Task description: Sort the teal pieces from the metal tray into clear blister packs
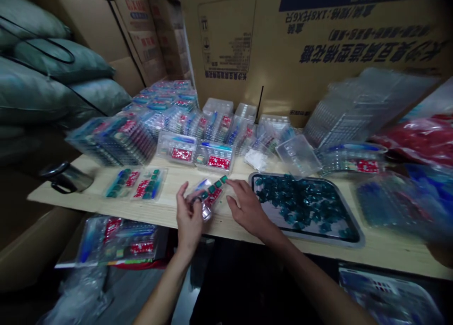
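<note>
I am pinching a clear blister pack [207, 197] in my left hand [189, 216], with the fingers curling round its near end, just left of the metal tray [354, 226] of teal pieces [297, 202]. My right hand [249, 209] is spreading open beside the tray, and its fingertips [231, 184] are reaching the pack's far end, though I cannot tell whether they are touching it. My left fingers are hiding part of the pack, and its contents are blurring into green and red shapes. A clear plastic lid [297, 155] is leaning over the tray's far rim. Left of the tray, rows of packed blisters [116, 141] are standing on the wooden table [163, 212]. Right of it, a blurred heap of blue packs [392, 202] is running out of view. A printed cardboard carton [318, 46] is rising behind the tray, its lettering too warped to read.
</note>
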Action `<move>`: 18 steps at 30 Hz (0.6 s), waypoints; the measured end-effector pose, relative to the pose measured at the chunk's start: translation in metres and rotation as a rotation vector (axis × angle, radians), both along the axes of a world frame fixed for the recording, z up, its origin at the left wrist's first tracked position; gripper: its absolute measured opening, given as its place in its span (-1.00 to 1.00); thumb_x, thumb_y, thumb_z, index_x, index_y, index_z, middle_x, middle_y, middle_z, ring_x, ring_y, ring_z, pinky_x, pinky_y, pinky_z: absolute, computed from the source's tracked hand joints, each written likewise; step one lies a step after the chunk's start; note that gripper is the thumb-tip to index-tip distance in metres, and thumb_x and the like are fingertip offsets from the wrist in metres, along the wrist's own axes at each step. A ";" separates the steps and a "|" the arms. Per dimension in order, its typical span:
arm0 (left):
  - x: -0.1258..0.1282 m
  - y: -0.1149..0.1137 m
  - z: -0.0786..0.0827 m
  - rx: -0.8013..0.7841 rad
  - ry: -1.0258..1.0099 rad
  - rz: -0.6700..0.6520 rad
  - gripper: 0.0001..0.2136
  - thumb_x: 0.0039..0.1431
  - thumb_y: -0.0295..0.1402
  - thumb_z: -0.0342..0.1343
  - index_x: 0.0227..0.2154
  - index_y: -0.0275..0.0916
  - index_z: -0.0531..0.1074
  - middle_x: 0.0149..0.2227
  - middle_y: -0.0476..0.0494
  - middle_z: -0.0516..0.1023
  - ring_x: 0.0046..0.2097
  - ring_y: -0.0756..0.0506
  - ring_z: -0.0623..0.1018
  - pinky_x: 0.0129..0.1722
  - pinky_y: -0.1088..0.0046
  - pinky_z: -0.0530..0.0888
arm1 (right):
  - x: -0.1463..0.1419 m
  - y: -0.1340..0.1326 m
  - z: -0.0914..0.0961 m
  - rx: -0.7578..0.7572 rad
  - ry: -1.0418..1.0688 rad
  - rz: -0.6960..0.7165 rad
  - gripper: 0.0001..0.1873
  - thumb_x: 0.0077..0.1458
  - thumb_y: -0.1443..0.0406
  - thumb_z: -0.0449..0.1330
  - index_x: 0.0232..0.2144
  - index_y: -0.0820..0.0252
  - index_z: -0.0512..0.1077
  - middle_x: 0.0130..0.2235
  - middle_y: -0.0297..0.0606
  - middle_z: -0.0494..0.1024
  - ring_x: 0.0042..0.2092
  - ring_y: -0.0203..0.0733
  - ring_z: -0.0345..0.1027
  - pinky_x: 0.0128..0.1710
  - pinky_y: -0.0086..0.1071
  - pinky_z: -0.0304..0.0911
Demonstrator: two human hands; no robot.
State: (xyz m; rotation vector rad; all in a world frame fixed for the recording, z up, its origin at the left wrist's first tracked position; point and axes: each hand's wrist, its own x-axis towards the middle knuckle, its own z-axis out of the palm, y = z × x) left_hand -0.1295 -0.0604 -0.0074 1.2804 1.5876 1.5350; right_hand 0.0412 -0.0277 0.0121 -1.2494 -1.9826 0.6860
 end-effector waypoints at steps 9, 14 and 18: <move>-0.040 0.002 -0.010 -0.125 0.227 0.133 -0.62 0.17 -0.28 0.08 0.04 -0.25 0.34 -0.26 -0.10 0.55 -0.46 0.00 0.45 -0.44 0.51 0.40 | -0.038 0.014 -0.025 -0.043 -0.350 0.153 -0.43 0.24 0.32 0.02 0.29 0.19 0.22 0.35 0.05 0.10 0.34 0.10 0.00 0.29 0.01 0.02; -0.043 0.008 -0.023 -0.051 0.200 0.286 -0.63 0.25 -0.23 0.01 0.07 -0.27 0.31 -0.28 -0.09 0.46 -0.32 -0.04 0.47 -0.30 0.47 0.41 | -0.045 0.024 -0.029 -0.005 -0.196 0.106 -0.45 0.18 0.41 0.01 0.22 0.39 0.27 0.25 0.12 0.25 0.29 -0.01 0.12 0.28 -0.19 0.09; -0.046 0.013 -0.032 -0.027 0.257 0.416 -0.62 0.29 -0.25 -0.05 0.11 -0.29 0.25 -0.17 -0.18 0.43 -0.21 -0.10 0.47 -0.16 0.34 0.44 | -0.054 0.037 -0.026 0.034 -0.169 0.126 -0.45 0.09 0.47 0.02 0.15 0.33 0.33 0.21 0.04 0.30 0.25 -0.04 0.16 0.25 -0.20 0.13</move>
